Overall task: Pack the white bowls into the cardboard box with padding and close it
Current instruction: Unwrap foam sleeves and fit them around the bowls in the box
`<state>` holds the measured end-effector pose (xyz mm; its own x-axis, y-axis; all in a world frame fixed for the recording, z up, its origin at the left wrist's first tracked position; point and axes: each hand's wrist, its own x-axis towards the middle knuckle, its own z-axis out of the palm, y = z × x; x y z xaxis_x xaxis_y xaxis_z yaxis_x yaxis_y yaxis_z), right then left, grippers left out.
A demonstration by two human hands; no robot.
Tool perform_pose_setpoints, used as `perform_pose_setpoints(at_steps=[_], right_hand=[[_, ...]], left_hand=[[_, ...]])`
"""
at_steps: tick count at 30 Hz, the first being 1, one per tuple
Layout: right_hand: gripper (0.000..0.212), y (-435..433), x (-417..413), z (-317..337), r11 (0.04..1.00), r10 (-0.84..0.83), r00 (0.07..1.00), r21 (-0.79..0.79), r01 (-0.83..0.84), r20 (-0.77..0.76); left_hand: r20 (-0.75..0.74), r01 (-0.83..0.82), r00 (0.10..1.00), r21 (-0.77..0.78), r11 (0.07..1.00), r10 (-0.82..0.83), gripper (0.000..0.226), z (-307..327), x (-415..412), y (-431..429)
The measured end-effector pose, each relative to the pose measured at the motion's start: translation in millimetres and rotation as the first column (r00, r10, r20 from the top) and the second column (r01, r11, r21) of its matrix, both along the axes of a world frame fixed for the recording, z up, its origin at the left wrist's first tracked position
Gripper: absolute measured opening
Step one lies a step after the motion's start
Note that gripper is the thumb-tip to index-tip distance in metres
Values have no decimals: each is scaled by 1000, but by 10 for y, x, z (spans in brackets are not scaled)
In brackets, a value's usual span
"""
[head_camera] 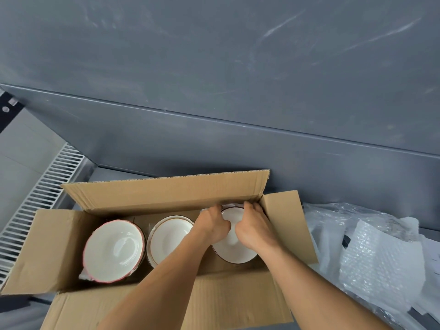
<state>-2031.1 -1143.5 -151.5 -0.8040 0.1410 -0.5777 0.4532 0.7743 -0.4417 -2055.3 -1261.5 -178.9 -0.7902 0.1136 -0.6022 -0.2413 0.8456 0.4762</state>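
An open cardboard box (166,194) stands in front of me with all its flaps up or folded out. Three stacks of white bowls sit inside it: a left stack (113,251) with a pink rim, a middle stack (170,236) with a gold rim, and a right stack (234,248). Both my hands reach into the right end of the box. My left hand (214,222) grips the far left rim of the right bowl. My right hand (256,226) curls over its far right rim. A bit of clear wrap shows at the bowl's far edge.
Bubble wrap (378,260) and crumpled clear plastic (333,215) lie to the right of the box. A grey wall (214,79) rises just behind the box. A white slatted grille (40,198) runs along the left.
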Motion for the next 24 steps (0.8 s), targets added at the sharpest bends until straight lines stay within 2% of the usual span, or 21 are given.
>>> perform_pose_setpoints(at_steps=[4,7,9,13,19,24], right_hand=[[65,2,81,45,1000,6,997,0,-6,-71],[60,35,150,104,999,14,993,-27,-17,-121],[56,74,211,148,998,7,986,-52,-16,-166],[47,225,397,274,982,-129,961,-169,89,-246],[28,613,712,378,977,-200,929,-129,167,-310],[34,1004,1010,412,971,-239,926,-81,225,-292]], left_hand=[[-34,-42,999,-4,999,42,31,95,36,-68],[-76,-84,994,6,996,84,48,196,123,-100],[-153,-139,978,6,990,138,51,286,216,-111],[-294,-195,936,29,980,195,40,442,415,-5],[-320,-86,942,62,994,101,27,650,697,425],[-266,54,964,119,991,-20,21,755,976,868]])
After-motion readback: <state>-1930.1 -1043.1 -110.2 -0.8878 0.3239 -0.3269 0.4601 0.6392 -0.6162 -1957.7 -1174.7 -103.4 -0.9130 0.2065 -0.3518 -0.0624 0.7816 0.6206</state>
